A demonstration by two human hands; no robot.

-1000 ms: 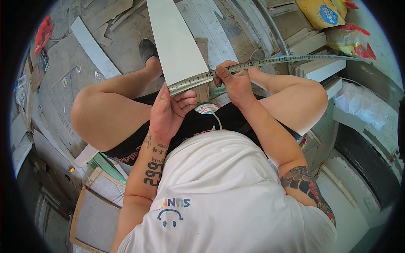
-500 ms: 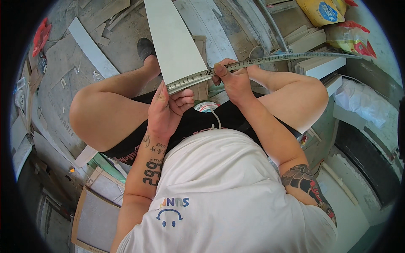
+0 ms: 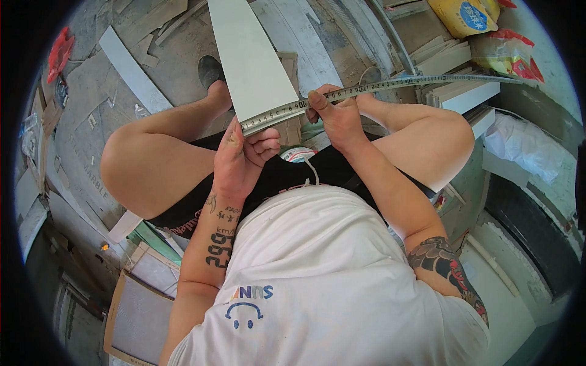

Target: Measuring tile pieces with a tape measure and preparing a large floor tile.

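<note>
A long white board (image 3: 253, 61) stretches away from me between my legs, its near end just in front of my hands. A steel tape measure blade (image 3: 390, 85) lies across that end and runs on past it to the far right. My left hand (image 3: 238, 158) is closed at the board's left corner, thumb against the start of the blade and fingers curled below. At the right corner, my right hand (image 3: 343, 125) pinches the blade between thumb and fingers. The tape's case cannot be made out.
Narrow pale strips (image 3: 134, 67) and offcuts litter the dusty floor on the left. To the right are stacked boards (image 3: 467, 94), a yellow bag (image 3: 467, 17) and a white plastic bundle (image 3: 522, 146). A framed panel (image 3: 137, 317) leans behind me on the left.
</note>
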